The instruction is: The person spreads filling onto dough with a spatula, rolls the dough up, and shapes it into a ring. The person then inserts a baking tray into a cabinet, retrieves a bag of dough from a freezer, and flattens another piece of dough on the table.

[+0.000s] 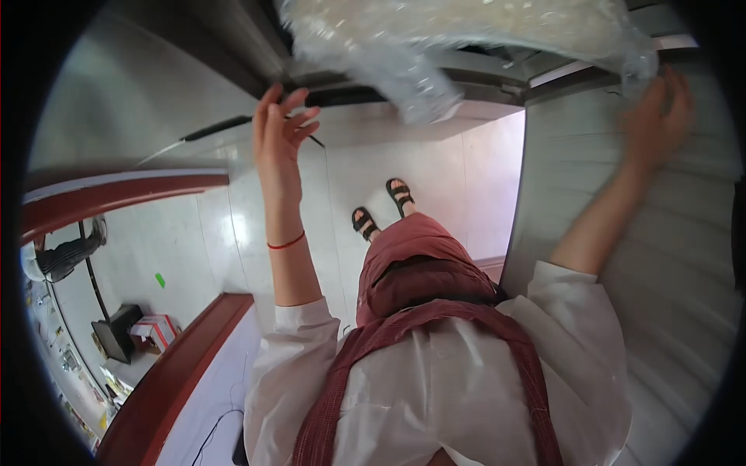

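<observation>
A large clear plastic bag (466,31) with pale contents lies across the top of the view, over a dark metal frame (342,95). One loose end of the plastic hangs down near the middle. My left hand (284,124) is raised at the frame's left part, fingers spread, holding nothing, with a red string round the wrist. At the right, my right hand (660,113) is beside the bag's right end. Motion blurs its fingers, and whether they touch the plastic is unclear.
Red-brown ledges (124,198) stand at the left. Beyond them are a black dustpan-like object (116,334), a red and white box (159,332) and another person's dark-clothed leg (70,260). A grey metal panel (575,179) runs down the right.
</observation>
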`<state>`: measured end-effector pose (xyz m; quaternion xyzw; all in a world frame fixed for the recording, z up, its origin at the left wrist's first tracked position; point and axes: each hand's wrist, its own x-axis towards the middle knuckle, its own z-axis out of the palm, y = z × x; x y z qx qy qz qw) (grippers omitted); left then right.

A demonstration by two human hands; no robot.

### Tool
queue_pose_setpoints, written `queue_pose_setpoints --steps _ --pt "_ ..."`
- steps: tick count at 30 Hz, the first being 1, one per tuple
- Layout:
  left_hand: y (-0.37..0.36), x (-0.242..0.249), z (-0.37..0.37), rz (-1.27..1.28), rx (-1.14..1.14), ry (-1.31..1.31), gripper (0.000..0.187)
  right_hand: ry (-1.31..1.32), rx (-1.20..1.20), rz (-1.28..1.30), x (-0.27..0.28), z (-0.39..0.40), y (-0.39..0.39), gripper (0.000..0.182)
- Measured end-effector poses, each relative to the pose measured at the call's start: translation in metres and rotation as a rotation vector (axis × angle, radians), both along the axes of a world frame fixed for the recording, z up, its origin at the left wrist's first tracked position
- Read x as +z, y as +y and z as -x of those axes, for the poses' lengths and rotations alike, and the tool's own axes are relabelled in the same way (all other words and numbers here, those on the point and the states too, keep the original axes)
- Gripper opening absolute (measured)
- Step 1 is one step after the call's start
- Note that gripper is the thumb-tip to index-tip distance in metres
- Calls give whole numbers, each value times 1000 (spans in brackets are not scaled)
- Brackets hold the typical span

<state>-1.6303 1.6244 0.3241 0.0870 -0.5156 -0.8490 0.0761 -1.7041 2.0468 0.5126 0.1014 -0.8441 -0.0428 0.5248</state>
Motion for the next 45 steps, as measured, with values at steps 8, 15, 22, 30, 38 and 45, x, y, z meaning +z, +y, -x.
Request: queue_pose_setpoints --steps 8,15,22,30,38,45 --pt "-9 -124 -129 127 25 -560 48 -19 -156 -297 -3 -24 33 29" --pt "-17 -169 -226 115 12 -886 45 -35 -285 -405 5 -26 68 33" --pt "-23 -173 -217 219 -72 -881 41 -55 -403 -465 10 -36 71 29" --pt "-22 -167 -207 368 -185 -744 41 -16 -321 -443 1 -14 47 25" --pt "-39 -203 -224 385 -201 -731 35 29 -263 -288 -30 -14 1 23" --pt "-29 -156 -68 467 -242 -387 41 70 -54 181 -32 10 -21 30"
